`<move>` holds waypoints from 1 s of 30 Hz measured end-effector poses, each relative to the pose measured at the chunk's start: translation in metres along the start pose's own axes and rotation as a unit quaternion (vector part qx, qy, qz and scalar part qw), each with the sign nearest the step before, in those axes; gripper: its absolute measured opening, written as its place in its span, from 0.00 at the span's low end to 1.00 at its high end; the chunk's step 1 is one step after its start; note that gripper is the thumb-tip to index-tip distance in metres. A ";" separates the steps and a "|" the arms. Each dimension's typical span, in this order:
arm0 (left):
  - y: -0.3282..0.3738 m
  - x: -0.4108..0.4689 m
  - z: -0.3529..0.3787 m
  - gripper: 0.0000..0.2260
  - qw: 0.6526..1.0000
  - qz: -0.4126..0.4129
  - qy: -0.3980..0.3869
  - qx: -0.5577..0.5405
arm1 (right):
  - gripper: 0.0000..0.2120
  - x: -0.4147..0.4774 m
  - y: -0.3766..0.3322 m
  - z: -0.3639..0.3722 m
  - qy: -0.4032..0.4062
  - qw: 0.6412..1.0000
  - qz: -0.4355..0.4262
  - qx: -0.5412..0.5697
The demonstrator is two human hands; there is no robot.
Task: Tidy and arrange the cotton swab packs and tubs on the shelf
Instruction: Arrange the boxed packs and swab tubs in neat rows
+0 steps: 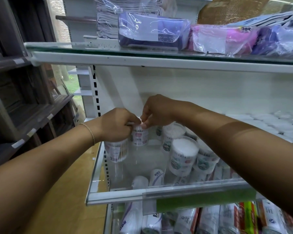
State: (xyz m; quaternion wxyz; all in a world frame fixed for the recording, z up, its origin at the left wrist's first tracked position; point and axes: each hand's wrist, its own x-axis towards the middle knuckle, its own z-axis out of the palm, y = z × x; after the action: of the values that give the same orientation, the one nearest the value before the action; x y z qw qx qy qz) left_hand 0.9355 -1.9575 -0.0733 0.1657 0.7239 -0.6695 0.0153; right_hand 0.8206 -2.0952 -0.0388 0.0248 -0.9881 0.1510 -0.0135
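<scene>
- My left hand (115, 125) hides the top of the wooden-stick swab tub (116, 152); what its curled fingers grip is unclear.
- My right hand (156, 110) covers the small swab tub (139, 137) lid with pinching fingertips.
- Tub labels: too blurred to read.
- The rolled packs (134, 220) below run off the bottom edge.
</scene>
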 end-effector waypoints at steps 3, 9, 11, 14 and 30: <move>0.002 -0.001 0.000 0.17 1.000 -0.002 -0.007 0.002 | 0.15 -0.001 0.000 0.001 0.000 1.000 -0.001 0.003; 0.006 -0.004 -0.002 0.18 0.999 -0.031 -0.032 -0.007 | 0.16 -0.006 0.002 -0.002 -0.011 1.000 -0.012 0.003; 0.008 -0.005 -0.004 0.17 0.999 -0.037 -0.037 -0.012 | 0.17 -0.005 0.002 -0.002 -0.011 1.000 -0.010 0.006; 0.008 -0.004 -0.005 0.16 0.998 -0.042 -0.044 -0.028 | 0.19 -0.002 0.003 -0.001 -0.004 1.000 -0.007 0.010; 0.003 -0.001 -0.008 0.17 0.997 -0.058 -0.038 0.034 | 0.12 -0.001 0.012 -0.001 -0.008 0.999 -0.014 0.030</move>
State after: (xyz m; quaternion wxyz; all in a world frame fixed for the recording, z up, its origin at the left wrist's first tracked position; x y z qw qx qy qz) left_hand 0.9342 -1.9545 -0.0650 0.1158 0.7670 -0.6311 0.0012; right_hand 0.8161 -2.1069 -0.0386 0.0553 -0.9891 0.1363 -0.0103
